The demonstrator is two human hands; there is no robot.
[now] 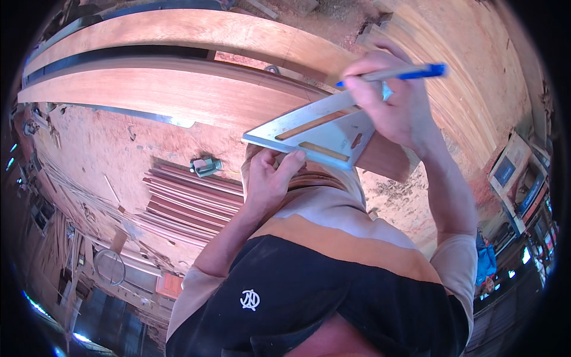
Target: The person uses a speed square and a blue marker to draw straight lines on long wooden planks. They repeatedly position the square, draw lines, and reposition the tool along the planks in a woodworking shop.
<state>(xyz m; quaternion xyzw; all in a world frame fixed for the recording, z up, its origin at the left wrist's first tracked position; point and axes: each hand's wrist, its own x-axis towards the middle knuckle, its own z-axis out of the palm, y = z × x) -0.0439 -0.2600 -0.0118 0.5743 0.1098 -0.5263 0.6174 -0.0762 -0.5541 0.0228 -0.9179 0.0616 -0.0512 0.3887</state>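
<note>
Both hands occupied at a triangular metal square (336, 135) lying across a wooden board (148, 89).
Left hand (270, 178): thumb and fingers closed on the square's near edge; right hand (392, 98): fingers gripping a blue-and-white pen (410, 74) above its far right side. A second board (178, 28) lies beyond; reddish strips (184, 205) rest on the ground, left.

Grn device (206, 166) nr brn strips (184, 205); pale planks (470, 104) on R.
</note>
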